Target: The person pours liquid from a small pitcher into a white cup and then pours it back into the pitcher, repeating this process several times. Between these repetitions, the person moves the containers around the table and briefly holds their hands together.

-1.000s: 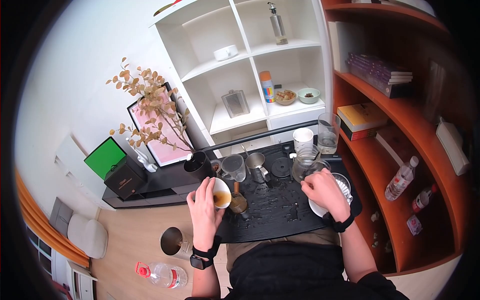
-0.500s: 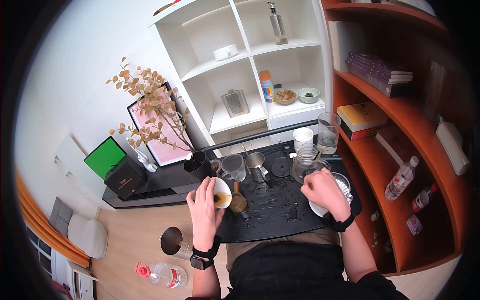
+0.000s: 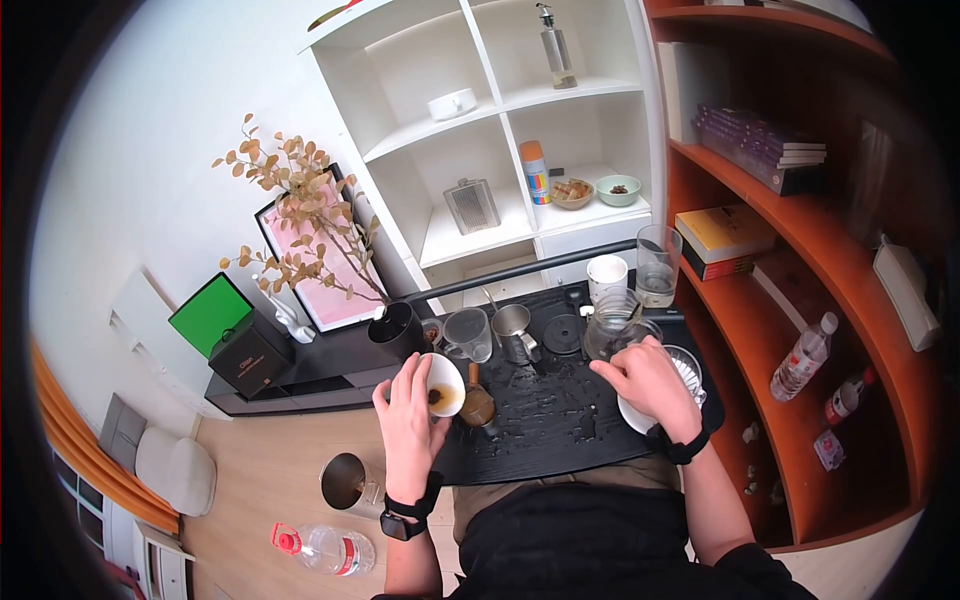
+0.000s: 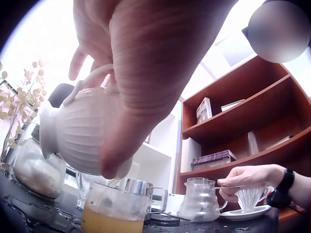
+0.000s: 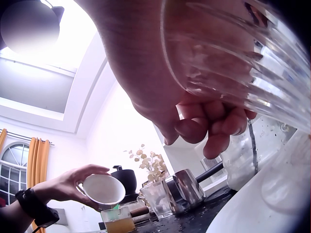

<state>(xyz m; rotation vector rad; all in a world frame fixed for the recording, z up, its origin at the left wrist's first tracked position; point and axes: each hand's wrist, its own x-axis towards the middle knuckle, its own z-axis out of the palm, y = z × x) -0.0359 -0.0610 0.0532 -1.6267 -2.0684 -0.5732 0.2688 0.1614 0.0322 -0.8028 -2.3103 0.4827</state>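
The two hands are staying apart from each other, over a wet black tabletop [image 3: 545,435]. The left hand [image 3: 405,425] is gripping a ribbed white cup [image 4: 80,131], thumb pressing its side, and is holding it tilted above a glass vessel [image 4: 114,221] containing amber liquid; brownish liquid with a dark patch is showing inside the cup. The right hand [image 3: 655,380] is hanging loosely curled beside a ribbed clear dripper [image 4: 250,199], which is standing on a white saucer [image 4: 233,215]; whether they are touching I cannot tell. Just beyond, a glass server [image 4: 198,201] is standing near the right hand, while a steel pitcher [image 3: 512,325] and a glass mug [image 3: 468,335] are standing side by side farther left. Near the far edge, a white mug [image 3: 607,275] and a tall glass [image 3: 656,270] are standing close together. Farther back, a white shelf unit is holding a spray can [image 3: 534,175] and a pale green bowl [image 3: 618,192].
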